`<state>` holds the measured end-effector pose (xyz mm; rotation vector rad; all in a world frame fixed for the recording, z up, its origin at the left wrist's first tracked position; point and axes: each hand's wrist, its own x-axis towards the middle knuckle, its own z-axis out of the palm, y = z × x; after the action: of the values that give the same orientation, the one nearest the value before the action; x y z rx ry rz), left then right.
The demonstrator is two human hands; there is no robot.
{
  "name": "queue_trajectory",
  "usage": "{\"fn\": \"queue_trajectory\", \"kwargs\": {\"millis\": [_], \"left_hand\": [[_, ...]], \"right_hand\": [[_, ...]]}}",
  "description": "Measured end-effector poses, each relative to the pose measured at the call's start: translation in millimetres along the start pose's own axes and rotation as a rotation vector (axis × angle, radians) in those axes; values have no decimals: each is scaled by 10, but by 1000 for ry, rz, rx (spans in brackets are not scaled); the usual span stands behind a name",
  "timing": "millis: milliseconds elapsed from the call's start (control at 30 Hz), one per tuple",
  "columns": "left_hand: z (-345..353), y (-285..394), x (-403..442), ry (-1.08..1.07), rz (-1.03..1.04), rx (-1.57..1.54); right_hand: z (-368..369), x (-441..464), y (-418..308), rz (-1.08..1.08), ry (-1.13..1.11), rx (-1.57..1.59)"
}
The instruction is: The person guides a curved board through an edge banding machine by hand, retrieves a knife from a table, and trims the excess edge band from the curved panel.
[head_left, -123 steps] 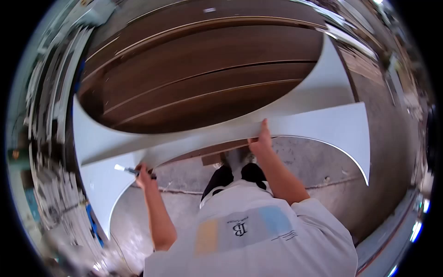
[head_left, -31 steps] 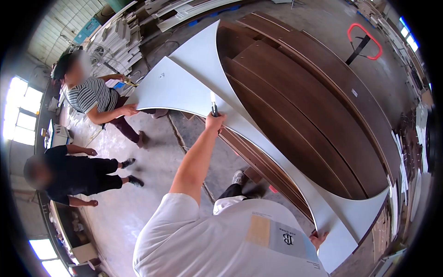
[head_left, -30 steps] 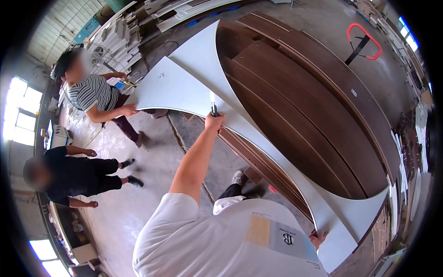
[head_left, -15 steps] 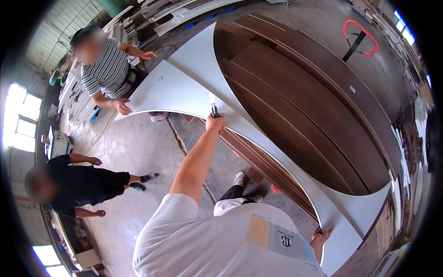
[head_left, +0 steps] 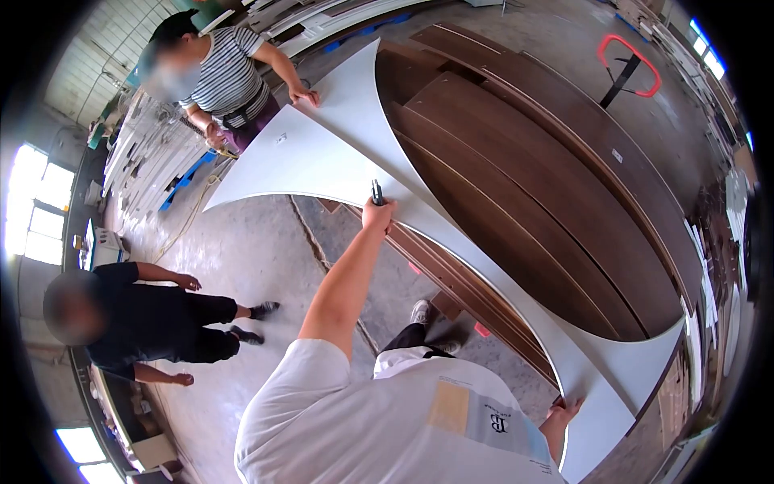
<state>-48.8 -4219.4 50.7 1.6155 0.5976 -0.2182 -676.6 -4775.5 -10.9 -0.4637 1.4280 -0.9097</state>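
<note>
My left hand (head_left: 377, 213) is closed around a short black tool (head_left: 377, 192) at the near edge of the long white panel (head_left: 322, 165). The tool's kind is not clear; its tip points over the white surface. Farther right, my right hand (head_left: 562, 411) grips the same panel's near edge, thumb on top and fingers partly hidden below. A second white strip (head_left: 351, 89) lies along the far side of the panel, with a straight seam between them. Both rest over a stack of dark brown boards (head_left: 516, 177).
A person in a striped shirt (head_left: 230, 73) stands at the panel's far left end, one hand on the white strip. Another person in dark clothes (head_left: 153, 310) stands at left. A red-handled pallet jack (head_left: 630, 66) is beyond the stack. A yellow cord (head_left: 181, 230) lies on the floor.
The person in stripes has moved up along the panel's end, shifting one hand onto the far strip and taking the other off the near corner. My hands stay nearly in place.
</note>
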Motion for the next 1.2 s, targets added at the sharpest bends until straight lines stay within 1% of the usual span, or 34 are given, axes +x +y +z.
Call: {"fn": "queue_trajectory", "kwargs": {"millis": [67, 167, 333, 400, 433, 500, 567, 633, 700, 733, 800, 833, 900, 933, 1033, 1200], "left_hand": [[-13, 37, -41, -7, -5, -10], [-35, 87, -98, -19, -22, -5], [-51, 51, -38, -16, 6, 27], [-45, 58, -54, -6, 19, 56], [-42, 59, -51, -4, 26, 61], [-44, 43, -47, 4, 35, 72], [-53, 47, -69, 9, 32, 67], [-59, 73, -81, 15, 16, 79], [-63, 85, -90, 14, 15, 73], [-61, 91, -95, 14, 16, 70], [-41, 157, -166, 46, -3, 88], [-44, 145, -147, 55, -9, 113], [-44, 164, -162, 66, -15, 108], [-49, 156, -153, 69, -11, 124], [-57, 179, -145, 48, -34, 132], [-89, 207, -175, 34, -59, 162]], "right_hand": [[3, -83, 42, -94, -120, -38], [-404, 408, 104, -131, -341, -185], [-674, 913, 176, -146, -423, -198], [-745, 1038, 191, -152, -419, -209], [-706, 958, 176, -169, -426, -245], [-624, 737, 129, -299, -493, -418], [-620, 668, 108, -533, -600, -664], [-621, 662, 45, -697, -690, -796], [-785, 991, -8, -536, -649, -782], [-756, 973, -49, -361, -553, -675], [-689, 967, -15, -360, -538, -676], [-634, 678, 10, -536, -621, -780], [-594, 582, 10, -838, -688, -1037], [-526, 488, -16, -838, -657, -1035], [-278, 200, 9, -729, -574, -978], [-59, -149, 71, -679, -529, -954]]}}
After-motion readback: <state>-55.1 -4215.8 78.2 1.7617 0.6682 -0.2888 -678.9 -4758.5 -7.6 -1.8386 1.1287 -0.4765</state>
